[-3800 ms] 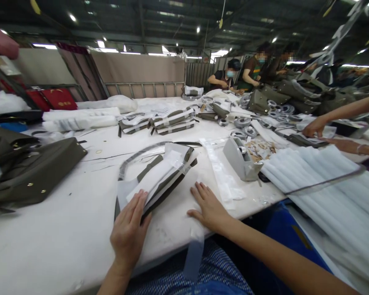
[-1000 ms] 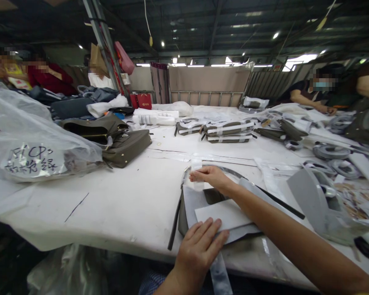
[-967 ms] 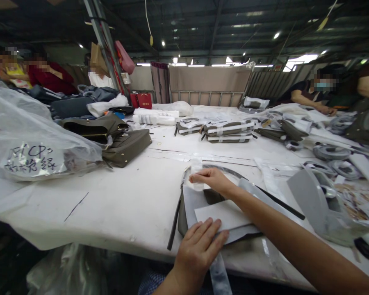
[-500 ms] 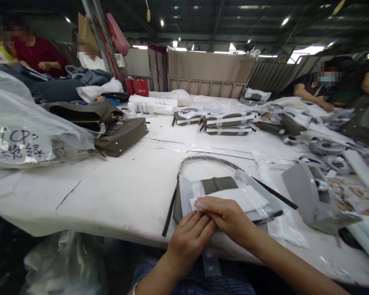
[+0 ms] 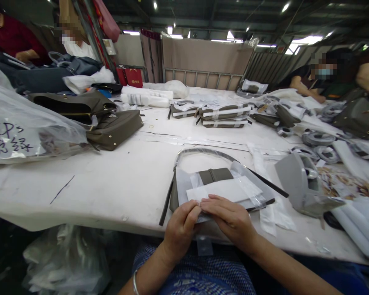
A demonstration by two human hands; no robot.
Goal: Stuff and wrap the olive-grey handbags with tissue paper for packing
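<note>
An olive-green handbag [image 5: 217, 175] lies at the table's front edge, its wrapped handle [image 5: 203, 151] arching away from me. Over its front are grey-white wrapping sheets and a folded white sheet [image 5: 227, 190], with clear tape at the right end. My left hand [image 5: 180, 225] is closed at the near edge of the folded sheet, thumb and fingertips pressed together; what they pinch is too small to make out. Beside it, my right hand [image 5: 229, 217] rests with fingers stretched out along the sheet's lower edge. A clear strip [image 5: 205, 246] hangs below my hands.
A grey tape dispenser [image 5: 295, 180] stands right of the bag. Wrapped bags [image 5: 224, 114] are stacked farther back. At left are olive bags [image 5: 117, 129] and a marked plastic sack [image 5: 37, 131]. Rolled grey straps [image 5: 320, 139] lie at right. Co-workers are around the far sides.
My left fingers have drawn out from under my right hand and curled into a pinch. My right hand has shifted slightly and lies flat. The whole view has moved a little.
</note>
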